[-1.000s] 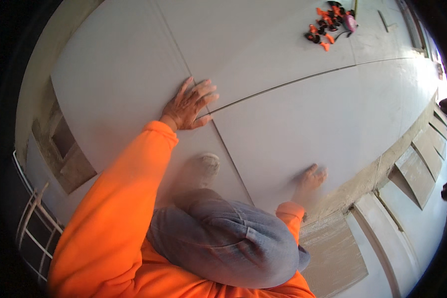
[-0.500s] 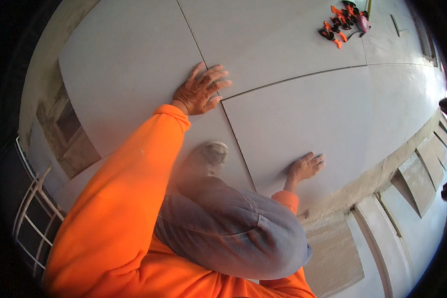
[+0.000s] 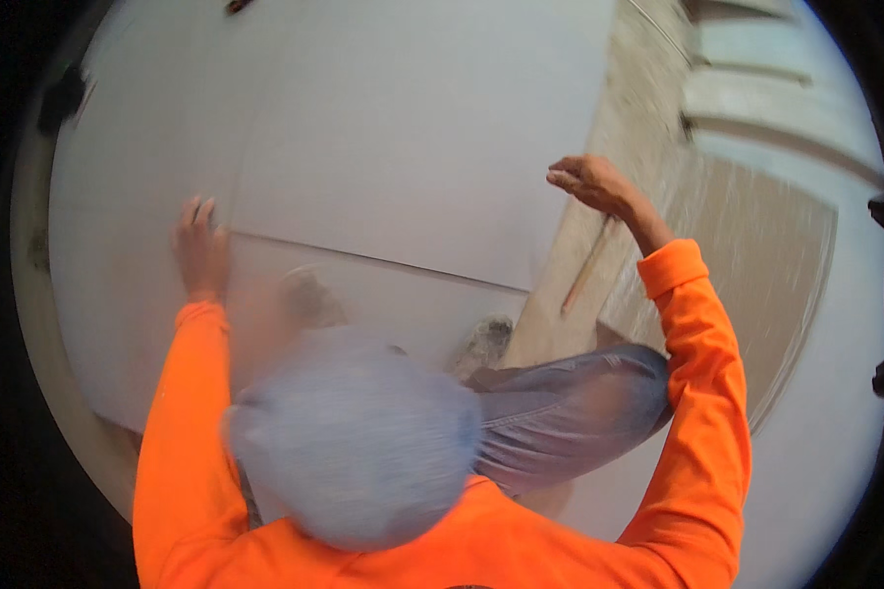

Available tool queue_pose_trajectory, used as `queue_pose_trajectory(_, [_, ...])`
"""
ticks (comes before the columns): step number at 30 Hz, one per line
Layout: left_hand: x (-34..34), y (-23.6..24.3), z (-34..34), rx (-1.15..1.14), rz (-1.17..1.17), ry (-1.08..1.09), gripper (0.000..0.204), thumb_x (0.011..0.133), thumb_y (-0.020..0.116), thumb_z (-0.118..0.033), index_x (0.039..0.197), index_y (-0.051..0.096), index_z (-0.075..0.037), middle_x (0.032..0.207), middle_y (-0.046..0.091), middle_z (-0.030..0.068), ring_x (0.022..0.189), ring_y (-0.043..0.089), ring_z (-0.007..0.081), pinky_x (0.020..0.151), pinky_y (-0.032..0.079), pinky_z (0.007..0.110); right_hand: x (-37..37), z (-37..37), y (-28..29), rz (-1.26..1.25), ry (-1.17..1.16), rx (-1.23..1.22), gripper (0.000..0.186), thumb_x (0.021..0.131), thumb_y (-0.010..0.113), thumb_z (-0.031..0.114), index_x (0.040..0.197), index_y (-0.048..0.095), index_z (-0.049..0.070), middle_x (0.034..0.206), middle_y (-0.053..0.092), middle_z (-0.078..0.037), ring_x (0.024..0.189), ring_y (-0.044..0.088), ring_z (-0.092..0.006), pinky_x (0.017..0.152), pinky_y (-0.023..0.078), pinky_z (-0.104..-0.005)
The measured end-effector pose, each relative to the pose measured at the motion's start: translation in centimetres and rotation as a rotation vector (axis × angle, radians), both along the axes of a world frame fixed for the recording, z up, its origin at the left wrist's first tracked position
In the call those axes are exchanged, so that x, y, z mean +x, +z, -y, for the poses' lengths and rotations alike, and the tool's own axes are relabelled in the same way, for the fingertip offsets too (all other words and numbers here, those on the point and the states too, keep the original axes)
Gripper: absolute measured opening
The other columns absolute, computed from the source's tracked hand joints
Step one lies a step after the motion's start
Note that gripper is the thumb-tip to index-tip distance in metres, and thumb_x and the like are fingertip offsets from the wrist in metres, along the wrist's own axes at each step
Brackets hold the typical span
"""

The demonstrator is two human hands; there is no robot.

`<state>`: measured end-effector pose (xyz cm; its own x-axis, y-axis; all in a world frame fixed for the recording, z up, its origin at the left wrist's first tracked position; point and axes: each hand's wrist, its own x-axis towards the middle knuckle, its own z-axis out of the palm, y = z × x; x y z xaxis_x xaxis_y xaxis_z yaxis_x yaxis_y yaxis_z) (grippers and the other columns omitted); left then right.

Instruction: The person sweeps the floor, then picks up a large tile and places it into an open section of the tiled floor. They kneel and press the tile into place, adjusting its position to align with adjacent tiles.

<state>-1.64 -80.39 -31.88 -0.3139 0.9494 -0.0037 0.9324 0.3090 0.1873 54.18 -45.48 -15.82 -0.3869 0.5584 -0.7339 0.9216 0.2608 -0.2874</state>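
Note:
My left hand (image 3: pixel 202 253) rests on the large pale grey floor tiles, its fingers stretched forward and somewhat blurred. It lies just left of a dark joint (image 3: pixel 373 259) between tiles. Over the right edge of the big tile (image 3: pixel 413 128) is my right hand (image 3: pixel 597 187), bent at the wrist, with extended fingers close together. Whether its fingertips touch the tile edge I cannot tell. No object shows in either hand. Beneath the right hand, a thin brown stick-like piece (image 3: pixel 586 270) lies on the rough strip of floor.
Beyond the tile edge runs a rough beige floor strip (image 3: pixel 638 108). A brown panel with whitish streaks (image 3: pixel 756 265) lies to the right. My dusty shoes (image 3: pixel 486 341) stand on the near tile, below my bent knees (image 3: pixel 363 442). A dark object (image 3: pixel 61 98) sits at the far left.
The view has turned to the right. My right hand has come off the flat tile surface to its right edge. My left hand remains on the tiles, and my knees are now spread apart.

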Motion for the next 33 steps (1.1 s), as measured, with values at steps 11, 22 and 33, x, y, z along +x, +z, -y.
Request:
queue_pose_trajectory(11, [51.1, 19.8, -0.9, -0.295, -0.021, -0.011, 0.043, 0.103, 0.055, -0.028, 0.142, 0.056, -0.011, 0.149, 0.051, 0.0158, 0.142, 0.043, 0.0347, 0.121, 0.03, 0.053, 65.5, 24.5, 3.9, -0.213, -0.832, 0.114, 0.042, 0.096, 0.07, 0.033, 0.125, 0.073, 0.002, 0.114, 0.076, -0.021, 0.101, 0.074, -0.0314, 0.09, 0.056, -0.0408])
queue_pose_trajectory(22, [65.4, 34.2, -26.7, -0.472, 0.013, -0.559, 0.036, 0.104, 0.058, -0.027, 0.125, 0.065, 0.001, 0.121, 0.067, 0.0217, 0.117, 0.063, 0.0386, 0.102, 0.049, 0.045, 76.6, 23.7, 4.6, -0.256, -0.952, 0.164, 0.033, 0.084, 0.079, 0.031, 0.103, 0.08, 0.004, 0.1, 0.078, -0.019, 0.096, 0.075, -0.0344, 0.088, 0.057, -0.0423])
queue_pose_trajectory(33, [99.2, 34.2, -56.4, -0.705, 0.018, -0.533, 0.066, 0.093, 0.077, -0.043, 0.142, 0.059, -0.003, 0.136, 0.065, 0.0244, 0.123, 0.065, 0.0372, 0.105, 0.052, 0.046, 82.5, 3.2, 5.9, -0.506, -1.355, 0.107, 0.036, 0.09, 0.075, 0.036, 0.105, 0.079, 0.004, 0.098, 0.079, -0.015, 0.095, 0.074, -0.0265, 0.086, 0.056, -0.0389])
